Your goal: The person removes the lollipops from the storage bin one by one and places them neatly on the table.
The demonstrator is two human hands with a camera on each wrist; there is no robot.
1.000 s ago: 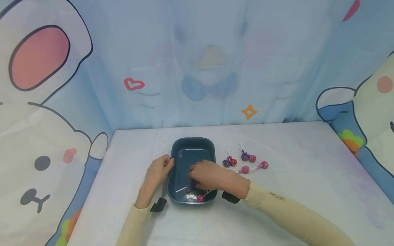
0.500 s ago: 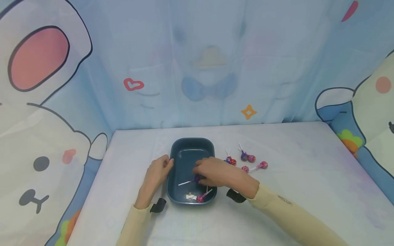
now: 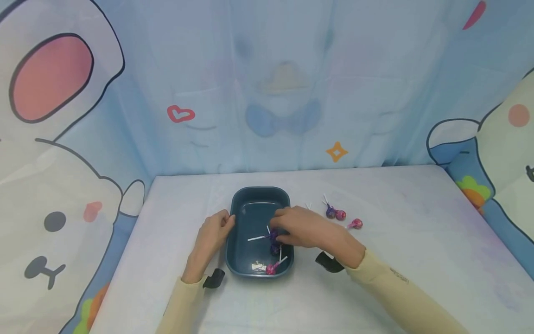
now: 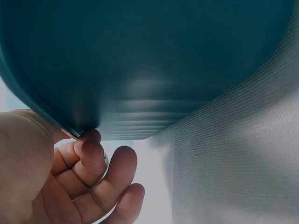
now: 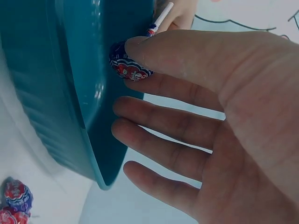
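A dark teal rectangular bin (image 3: 233, 208) stands on the table. My left hand (image 3: 212, 237) is at its left rim; in the left wrist view the thumb and index finger pinch the rim (image 4: 70, 132). My right hand (image 3: 310, 227) is over the bin's right side. Thumb and index finger pinch the wrapped ball of a purple lollipop (image 5: 126, 65), its white stick pointing left in the head view; the other fingers are spread. Just below it in the bin lies another purple lollipop (image 3: 275, 250). A pink lollipop (image 3: 270, 269) lies at the near right corner.
Right of the bin on the table lie a purple lollipop (image 3: 330, 212), a red-pink lollipop (image 3: 340, 215) and a pink lollipop (image 3: 356, 224). The right hand mostly hides others, though white sticks (image 3: 308, 206) show behind it. A printed cloth backdrop (image 3: 283, 153) rises behind the table.
My right hand has moved right and away from me across the bin with the purple lollipop, uncovering the lollipops at the near end. The left hand has stayed at the rim.
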